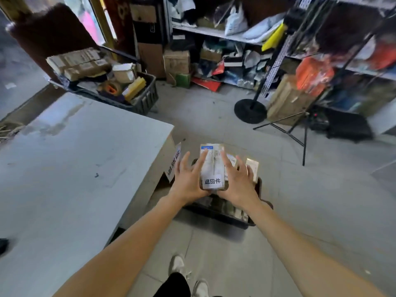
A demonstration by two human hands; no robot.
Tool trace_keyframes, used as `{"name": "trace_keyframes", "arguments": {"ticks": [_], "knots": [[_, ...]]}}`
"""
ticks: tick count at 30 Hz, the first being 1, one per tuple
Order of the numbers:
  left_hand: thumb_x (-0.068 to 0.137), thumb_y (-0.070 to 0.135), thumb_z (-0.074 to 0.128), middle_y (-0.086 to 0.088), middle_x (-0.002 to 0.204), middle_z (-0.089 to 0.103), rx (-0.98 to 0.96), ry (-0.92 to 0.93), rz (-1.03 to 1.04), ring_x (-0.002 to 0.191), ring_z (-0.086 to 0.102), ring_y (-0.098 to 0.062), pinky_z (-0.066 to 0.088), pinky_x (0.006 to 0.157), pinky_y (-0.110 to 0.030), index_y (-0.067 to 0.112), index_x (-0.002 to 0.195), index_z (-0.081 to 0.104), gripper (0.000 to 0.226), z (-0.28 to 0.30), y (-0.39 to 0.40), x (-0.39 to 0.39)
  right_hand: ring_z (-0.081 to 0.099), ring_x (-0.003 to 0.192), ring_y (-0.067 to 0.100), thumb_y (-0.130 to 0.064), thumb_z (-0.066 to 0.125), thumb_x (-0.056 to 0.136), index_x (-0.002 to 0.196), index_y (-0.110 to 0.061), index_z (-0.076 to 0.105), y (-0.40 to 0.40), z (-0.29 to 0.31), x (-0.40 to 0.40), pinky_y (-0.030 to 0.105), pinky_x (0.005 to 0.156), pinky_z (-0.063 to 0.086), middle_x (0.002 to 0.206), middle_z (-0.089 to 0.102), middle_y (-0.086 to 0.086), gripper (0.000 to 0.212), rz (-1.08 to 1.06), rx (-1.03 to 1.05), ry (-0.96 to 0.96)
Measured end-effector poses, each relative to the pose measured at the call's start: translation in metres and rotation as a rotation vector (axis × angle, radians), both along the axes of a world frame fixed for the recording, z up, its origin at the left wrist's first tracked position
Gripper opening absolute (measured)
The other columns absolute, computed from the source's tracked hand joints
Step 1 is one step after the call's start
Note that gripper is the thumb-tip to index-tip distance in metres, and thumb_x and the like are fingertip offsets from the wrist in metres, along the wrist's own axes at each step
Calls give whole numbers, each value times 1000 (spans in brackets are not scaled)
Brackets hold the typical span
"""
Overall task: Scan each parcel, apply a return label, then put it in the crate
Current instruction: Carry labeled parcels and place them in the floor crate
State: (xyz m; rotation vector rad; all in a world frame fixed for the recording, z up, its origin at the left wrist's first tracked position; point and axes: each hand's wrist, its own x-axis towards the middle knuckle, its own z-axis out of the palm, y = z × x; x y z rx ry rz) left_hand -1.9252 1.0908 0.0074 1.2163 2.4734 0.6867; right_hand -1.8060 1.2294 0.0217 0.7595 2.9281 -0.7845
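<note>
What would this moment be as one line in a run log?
step: crating | item: brown cardboard parcel with white return label | hands: left, right flank it, fingers straight | over: dark plastic crate beside grey table

Place: parcel depot storeroom.
Evidence: grey metal shelving (216, 32) overflowing with mailer bags; dark plastic crate (145, 97) holding brown cardboard boxes (79, 63).

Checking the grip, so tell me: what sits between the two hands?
In the head view, the parcel with its white return label fills the gap between the left hand and right hand, above the crate.
</note>
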Motion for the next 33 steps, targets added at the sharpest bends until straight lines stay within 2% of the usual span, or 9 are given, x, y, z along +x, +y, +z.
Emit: {"name": "trace_keyframes", "arguments": {"ticks": [5,9,11,14,16,21,27,30,33], "knots": [[78,53,74,-3,153,47,-41,-12,-1,151,-12,-21,-3,120,-49,29,159,-3,114,-110,12,-22,-13,152,23,-42,74,80,152,-43,-19,1,-114,-22,53,120,-3,155,41,-6,117,-22,6,-54],[79,51,77,1,150,50,-50,-98,39,149,-10,-14,4,120,-41,31,158,-5,115,-221,19,-43,-11,152,29,-38,70,84,149,-41,-29,6,-229,-47,57,121,-3,163,25,-9,118,35,67,-122],[80,50,76,1,148,52,-62,-83,21,152,-4,-16,-2,122,-38,31,157,-4,112,-277,25,-55,1,151,34,-38,69,85,148,-37,-32,8,-288,-59,54,121,9,163,22,-4,119,50,79,-131],[76,52,77,-4,160,34,-112,-63,19,152,-5,-24,-1,122,-37,34,156,-10,119,-369,33,-76,35,135,35,-38,72,81,142,-40,-37,10,-387,-77,47,108,37,158,32,1,125,26,10,-104],[70,61,73,-7,164,22,-171,-45,45,152,-8,-28,3,122,-40,42,153,-20,126,-425,38,-92,43,131,34,-35,76,76,142,-46,-37,12,-440,-89,47,106,42,156,36,2,131,23,-29,-61],[60,70,72,-12,164,20,-191,18,80,151,2,-36,8,121,-41,50,149,-27,135,-547,51,-119,56,123,33,-31,80,77,143,-55,-29,26,-539,-112,48,91,53,162,26,1,130,4,-81,-4],[73,64,72,-11,166,15,-181,75,59,152,-13,-28,-3,121,-46,39,152,-25,127,-604,60,-113,56,124,33,-44,68,88,151,-39,-24,35,-595,-116,47,92,53,162,25,9,112,27,-29,-131],[72,53,76,-9,168,7,-239,51,29,152,-16,-30,-5,121,-44,39,152,-25,130,-603,53,-106,54,125,34,-51,65,88,151,-39,-27,32,-594,-107,47,97,50,157,34,11,111,42,-21,-237],[72,48,80,1,168,7,-300,58,-7,151,-17,-33,-7,121,-50,34,154,-24,132,-571,46,-103,40,137,34,-53,68,84,154,-37,-17,32,-566,-96,50,108,39,162,24,4,112,58,27,-290]]}}
